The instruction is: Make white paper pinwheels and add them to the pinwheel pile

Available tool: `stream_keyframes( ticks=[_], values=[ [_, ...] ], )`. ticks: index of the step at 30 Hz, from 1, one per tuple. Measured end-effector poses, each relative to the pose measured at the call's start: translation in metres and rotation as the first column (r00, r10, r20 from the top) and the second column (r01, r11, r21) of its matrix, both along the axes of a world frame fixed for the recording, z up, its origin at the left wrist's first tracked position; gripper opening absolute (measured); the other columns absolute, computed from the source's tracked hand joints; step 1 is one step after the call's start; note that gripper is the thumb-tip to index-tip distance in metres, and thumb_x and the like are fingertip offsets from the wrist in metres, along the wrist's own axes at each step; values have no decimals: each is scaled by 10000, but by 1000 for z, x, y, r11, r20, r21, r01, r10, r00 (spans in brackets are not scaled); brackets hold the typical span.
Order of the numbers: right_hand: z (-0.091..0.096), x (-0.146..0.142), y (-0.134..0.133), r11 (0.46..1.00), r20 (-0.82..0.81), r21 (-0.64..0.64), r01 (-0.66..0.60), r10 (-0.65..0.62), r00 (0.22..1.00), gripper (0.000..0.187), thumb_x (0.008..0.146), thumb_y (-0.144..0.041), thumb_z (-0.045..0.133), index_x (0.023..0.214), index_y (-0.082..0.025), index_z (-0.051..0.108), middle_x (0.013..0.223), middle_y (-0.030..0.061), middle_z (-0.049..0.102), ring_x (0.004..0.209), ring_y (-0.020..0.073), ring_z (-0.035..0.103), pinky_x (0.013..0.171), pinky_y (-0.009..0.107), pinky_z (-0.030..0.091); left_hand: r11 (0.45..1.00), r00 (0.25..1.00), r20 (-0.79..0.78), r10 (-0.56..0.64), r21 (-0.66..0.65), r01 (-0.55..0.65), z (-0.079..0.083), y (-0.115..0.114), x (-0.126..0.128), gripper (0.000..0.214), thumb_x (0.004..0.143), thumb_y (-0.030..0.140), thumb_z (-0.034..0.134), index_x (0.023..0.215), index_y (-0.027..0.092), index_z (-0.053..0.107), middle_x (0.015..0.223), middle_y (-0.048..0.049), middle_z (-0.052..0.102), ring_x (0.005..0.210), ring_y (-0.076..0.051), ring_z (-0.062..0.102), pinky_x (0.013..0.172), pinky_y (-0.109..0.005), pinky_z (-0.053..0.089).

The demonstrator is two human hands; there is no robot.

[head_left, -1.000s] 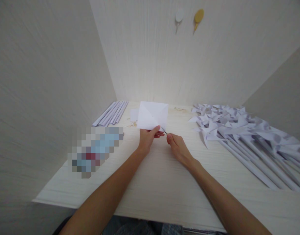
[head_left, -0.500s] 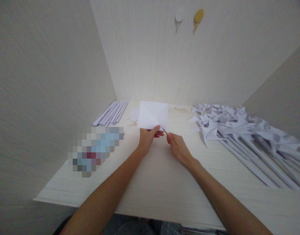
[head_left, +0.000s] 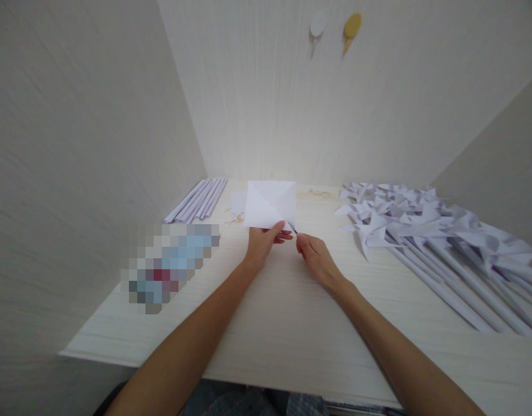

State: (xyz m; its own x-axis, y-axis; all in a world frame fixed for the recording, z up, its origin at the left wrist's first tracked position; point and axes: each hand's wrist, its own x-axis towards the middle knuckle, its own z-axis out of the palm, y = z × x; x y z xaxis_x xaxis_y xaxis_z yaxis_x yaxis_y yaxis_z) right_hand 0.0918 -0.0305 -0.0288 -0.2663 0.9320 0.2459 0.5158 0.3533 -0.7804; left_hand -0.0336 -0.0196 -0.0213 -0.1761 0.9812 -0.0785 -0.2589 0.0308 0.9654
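From where I stand, nearly everything is some kind of white. The square sheet of paper [head_left: 268,202] is clean white, faintly lined with diagonal creases, and against it the slim tool [head_left: 293,229] shows dark. The counter [head_left: 300,335] is creamy, streaked with fine pale grain, with tan scuffs [head_left: 319,193] toward the far side. At far left, the paper tubes [head_left: 199,199] lean toward lilac; on the right, the pinwheels [head_left: 376,215] are white with grey-violet shadows. The left item [head_left: 179,257], blurred into squares, is light blue, grey and deep red. On the finely streaked, greyish-white far wall [head_left: 257,104], one hook [head_left: 317,24] is white, the other hook [head_left: 353,25] mustard yellow.
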Motion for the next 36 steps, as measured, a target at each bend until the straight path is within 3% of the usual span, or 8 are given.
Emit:
stream_keyframes(
  ticks=[10, 36],
  values=[
    [-2, 1, 0, 999, -51, -34, -4, 2, 999, 396, 837, -404, 222, 519, -199, 336, 482, -30, 367, 490, 110, 349, 494, 241, 265, 992, 991, -52, -126, 3, 127, -2, 0, -2, 100, 636, 218, 581, 626, 119, 583, 622, -46, 646, 533, -125, 603, 479, -210, 425],
    [0, 0, 1, 999, -4, -43, -5, 5, 1000, 391, 839, -391, 225, 518, -198, 339, 490, -25, 381, 496, 114, 358, 500, 243, 270, 996, 996, 43, -81, -25, 82, 2, -1, -1, 82, 643, 191, 582, 679, 118, 592, 706, -62, 661, 590, -139, 620, 500, -212, 428]
  ],
)
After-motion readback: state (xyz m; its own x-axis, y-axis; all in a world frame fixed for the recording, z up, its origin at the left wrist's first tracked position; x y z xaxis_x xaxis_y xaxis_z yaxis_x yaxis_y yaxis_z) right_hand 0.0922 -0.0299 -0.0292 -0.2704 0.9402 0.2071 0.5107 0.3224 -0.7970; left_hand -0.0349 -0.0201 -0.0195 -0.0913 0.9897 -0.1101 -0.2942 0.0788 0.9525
